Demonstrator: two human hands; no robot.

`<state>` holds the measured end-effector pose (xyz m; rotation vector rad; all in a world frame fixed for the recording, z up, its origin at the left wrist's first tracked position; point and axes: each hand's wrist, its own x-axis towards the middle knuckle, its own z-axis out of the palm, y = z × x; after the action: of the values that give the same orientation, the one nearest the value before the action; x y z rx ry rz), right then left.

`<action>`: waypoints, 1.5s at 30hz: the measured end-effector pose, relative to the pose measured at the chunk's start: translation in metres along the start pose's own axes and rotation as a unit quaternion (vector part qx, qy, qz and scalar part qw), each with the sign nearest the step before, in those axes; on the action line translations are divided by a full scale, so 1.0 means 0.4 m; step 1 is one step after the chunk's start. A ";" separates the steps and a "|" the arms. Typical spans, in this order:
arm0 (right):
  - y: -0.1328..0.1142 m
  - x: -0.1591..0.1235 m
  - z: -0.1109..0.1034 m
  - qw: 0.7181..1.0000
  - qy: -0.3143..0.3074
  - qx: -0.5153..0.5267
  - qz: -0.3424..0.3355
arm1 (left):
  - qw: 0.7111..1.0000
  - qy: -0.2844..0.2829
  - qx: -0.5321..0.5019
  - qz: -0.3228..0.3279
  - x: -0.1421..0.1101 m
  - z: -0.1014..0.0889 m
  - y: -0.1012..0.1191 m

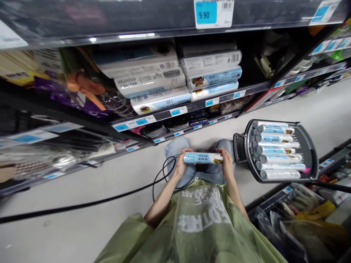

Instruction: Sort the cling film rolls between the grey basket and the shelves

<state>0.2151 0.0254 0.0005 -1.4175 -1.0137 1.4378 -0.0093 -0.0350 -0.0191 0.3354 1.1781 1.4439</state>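
Observation:
Between my two hands, above my knees, lies a roll of food storage bags in a blue and white wrapper with a food picture at its right end. My left hand is closed round its left end. Round the right end, the fingers of my right hand are wrapped. To the right stands a dark shopping basket with several similar rolls stacked in it. In front of me, more wrapped rolls are piled on a shelf, and smaller blue and white rolls lie beside them.
A shelf edge with price tags runs across in front of me. An upper shelf overhangs it. A black cable crosses the floor at left. Bagged goods fill a shelf at lower right.

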 end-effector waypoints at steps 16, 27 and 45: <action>-0.013 -0.001 0.004 1.000 -0.002 0.021 0.004 | 1.000 0.010 0.002 0.007 -0.007 0.010 0.015; -0.003 -0.005 0.006 1.000 -0.007 -0.003 0.009 | 1.000 0.009 0.008 0.012 -0.008 -0.009 0.001; 0.009 -0.011 -0.003 1.000 -0.004 -0.008 0.024 | 0.999 0.009 0.045 -0.003 -0.017 0.003 0.005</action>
<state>0.2160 0.0199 -0.0017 -1.4587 -1.0046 1.4731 -0.0078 -0.0401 -0.0140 0.3808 1.2605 1.3941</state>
